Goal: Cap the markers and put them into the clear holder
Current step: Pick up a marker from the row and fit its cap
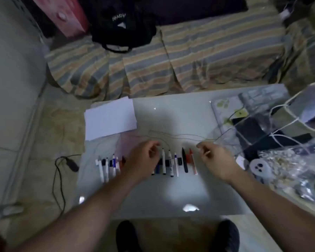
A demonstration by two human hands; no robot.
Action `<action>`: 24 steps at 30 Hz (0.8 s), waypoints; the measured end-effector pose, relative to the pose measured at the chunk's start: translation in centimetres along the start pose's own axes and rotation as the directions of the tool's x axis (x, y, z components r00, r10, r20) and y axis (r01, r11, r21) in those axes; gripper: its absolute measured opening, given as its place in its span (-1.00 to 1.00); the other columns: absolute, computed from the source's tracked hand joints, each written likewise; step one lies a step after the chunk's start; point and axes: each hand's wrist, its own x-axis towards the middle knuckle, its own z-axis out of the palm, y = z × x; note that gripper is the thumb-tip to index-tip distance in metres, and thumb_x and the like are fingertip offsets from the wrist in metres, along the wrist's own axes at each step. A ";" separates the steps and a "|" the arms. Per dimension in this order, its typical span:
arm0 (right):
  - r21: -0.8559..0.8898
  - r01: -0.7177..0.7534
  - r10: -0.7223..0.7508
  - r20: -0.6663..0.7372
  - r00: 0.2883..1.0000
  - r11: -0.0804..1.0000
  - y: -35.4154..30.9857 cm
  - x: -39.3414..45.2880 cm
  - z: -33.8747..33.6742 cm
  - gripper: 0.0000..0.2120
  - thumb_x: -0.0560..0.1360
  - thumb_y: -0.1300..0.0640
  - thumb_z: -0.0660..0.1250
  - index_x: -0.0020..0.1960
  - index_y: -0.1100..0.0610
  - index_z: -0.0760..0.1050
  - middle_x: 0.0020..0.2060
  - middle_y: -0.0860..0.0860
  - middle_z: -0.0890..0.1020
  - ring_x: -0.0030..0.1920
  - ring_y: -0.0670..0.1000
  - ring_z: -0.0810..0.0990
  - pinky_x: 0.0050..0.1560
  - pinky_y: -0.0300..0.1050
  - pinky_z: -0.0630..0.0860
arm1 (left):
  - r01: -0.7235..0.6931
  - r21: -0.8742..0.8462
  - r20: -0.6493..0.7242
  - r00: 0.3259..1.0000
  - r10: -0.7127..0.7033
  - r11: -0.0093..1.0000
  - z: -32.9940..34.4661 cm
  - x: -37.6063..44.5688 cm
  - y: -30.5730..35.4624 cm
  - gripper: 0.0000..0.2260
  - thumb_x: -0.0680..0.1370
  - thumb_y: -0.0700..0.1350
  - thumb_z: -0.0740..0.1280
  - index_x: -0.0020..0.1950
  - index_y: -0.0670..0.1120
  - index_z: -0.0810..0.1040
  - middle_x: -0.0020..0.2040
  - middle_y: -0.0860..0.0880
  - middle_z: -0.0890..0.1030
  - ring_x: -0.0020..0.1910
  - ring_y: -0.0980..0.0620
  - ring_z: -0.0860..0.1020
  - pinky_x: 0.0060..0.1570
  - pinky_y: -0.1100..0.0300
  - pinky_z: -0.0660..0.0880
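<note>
Several markers lie side by side in a row on the glass table (171, 190). One group of markers (108, 166) is at the left; a second group of markers (173, 163), with a black marker (185, 161) and a red marker (193, 160), is to the right. My left hand (142, 159) hovers over the middle of the row, fingers loosely curled, nothing seen in it. My right hand (216, 159) hovers just right of the red marker; a thin pale sliver shows at its fingertips. A faint clear shape (129, 142) behind my left hand may be the holder.
A thin wire (176, 137) loops across the table behind the hands. White paper (110, 118) lies at the back left. Cables, dark devices and a crinkled plastic bag (287, 160) crowd the right side. A striped bed (171, 60) stands beyond.
</note>
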 end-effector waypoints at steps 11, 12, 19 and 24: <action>-0.224 0.106 -0.158 -0.231 0.960 0.969 15.9 8.8 19.5 -0.72 0.52 -0.10 0.34 0.02 0.10 0.41 -0.11 0.17 0.58 -0.12 0.29 0.59 -0.20 0.09 0.54 | -0.312 0.397 -0.091 0.922 0.376 0.863 24.0 9.8 -6.6 -0.62 0.42 0.18 0.33 0.21 0.15 0.60 0.10 0.08 0.58 0.13 -0.06 0.43 0.08 0.04 0.38; -0.228 0.112 -0.167 -0.239 0.957 0.967 16.2 8.9 19.9 -0.70 0.51 -0.10 0.34 0.05 0.11 0.41 -0.10 0.17 0.58 -0.10 0.29 0.59 -0.19 0.07 0.53 | -0.323 0.384 -0.133 0.908 0.398 0.865 24.4 9.6 -6.9 -0.64 0.42 0.19 0.34 0.18 0.15 0.61 0.07 0.09 0.59 0.11 -0.06 0.43 0.05 0.06 0.38; -0.267 0.100 -0.162 -0.221 0.962 0.959 16.7 7.0 19.9 -0.81 0.59 0.03 0.26 0.01 0.13 0.31 -0.10 0.25 0.61 -0.04 0.30 0.60 -0.19 0.02 0.40 | -0.299 0.320 -0.204 0.905 0.373 0.899 24.3 4.6 -6.8 -0.70 0.47 0.15 0.34 0.20 0.24 0.58 0.11 0.16 0.55 0.19 0.01 0.36 0.10 0.12 0.21; -0.282 -0.006 -0.055 -0.210 0.976 0.959 13.7 1.5 17.4 -0.77 0.64 -0.03 0.18 0.00 0.14 0.39 0.00 0.22 0.63 0.07 0.24 0.60 -0.08 -0.03 0.43 | -0.254 0.348 -0.126 0.941 0.313 0.903 22.6 0.6 -5.6 -0.67 0.48 0.08 0.33 0.25 0.22 0.58 0.20 0.08 0.57 0.25 -0.07 0.38 0.19 0.04 0.28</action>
